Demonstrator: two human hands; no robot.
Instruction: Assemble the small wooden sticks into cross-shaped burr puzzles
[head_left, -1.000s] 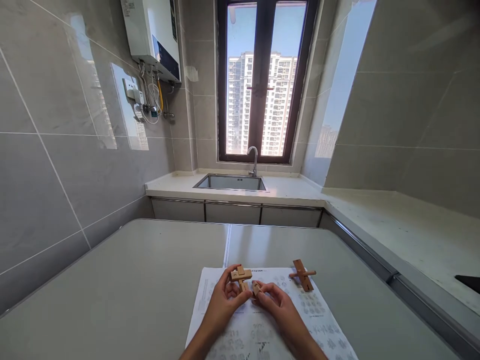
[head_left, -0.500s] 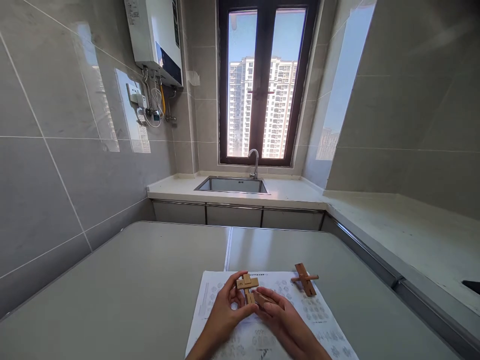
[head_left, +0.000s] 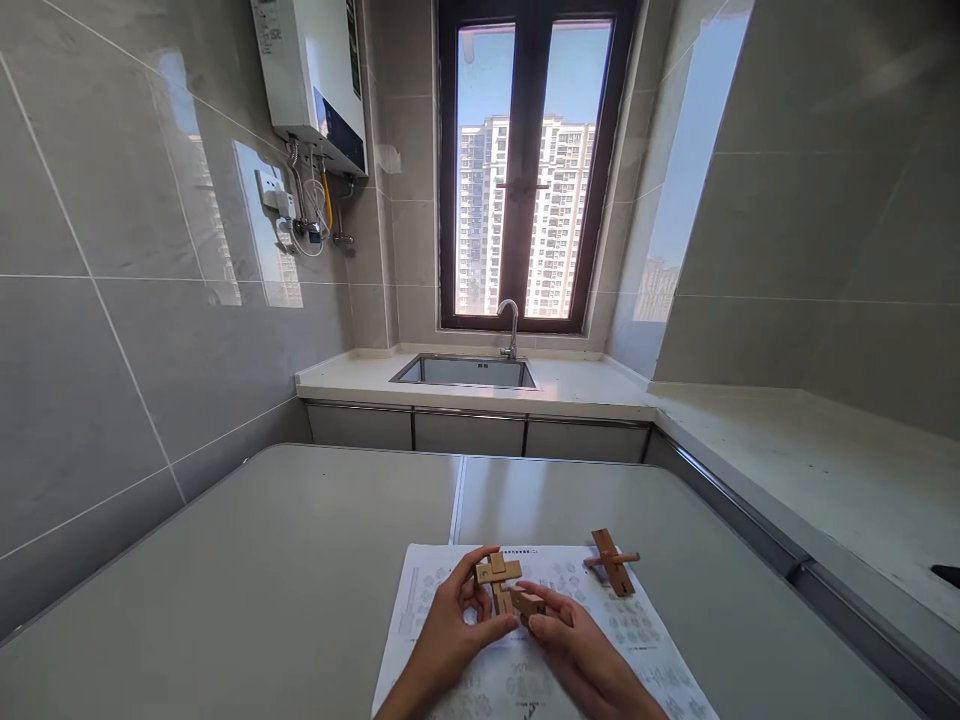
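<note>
My left hand [head_left: 463, 610] is closed on a cluster of light wooden puzzle pieces [head_left: 498, 572], thumb below and index finger above. The pieces cross one another. A browner notched wooden block [head_left: 528, 602] is pinched between the thumb and fingers of my right hand [head_left: 570, 630], close beside the lower end of the cluster; whether the two touch I cannot tell. Both hands are above a printed paper sheet [head_left: 427, 575] with rows of small diagrams. At the sheet's upper right lie a flat dark wooden piece [head_left: 616, 572] and a thin wooden rod [head_left: 630, 557] crossing it.
The sheet rests on a pale table [head_left: 262, 570] with a seam down its middle. Beyond it stands a counter [head_left: 585, 372] with a sink [head_left: 465, 382] and a faucet [head_left: 512, 325]. Another counter [head_left: 840, 450] runs along the right side. A water heater [head_left: 307, 80] hangs on the left wall.
My right hand's fingers have shifted, so more of the brown block shows, turned at a different angle. The left hand keeps its hold on the cluster.
</note>
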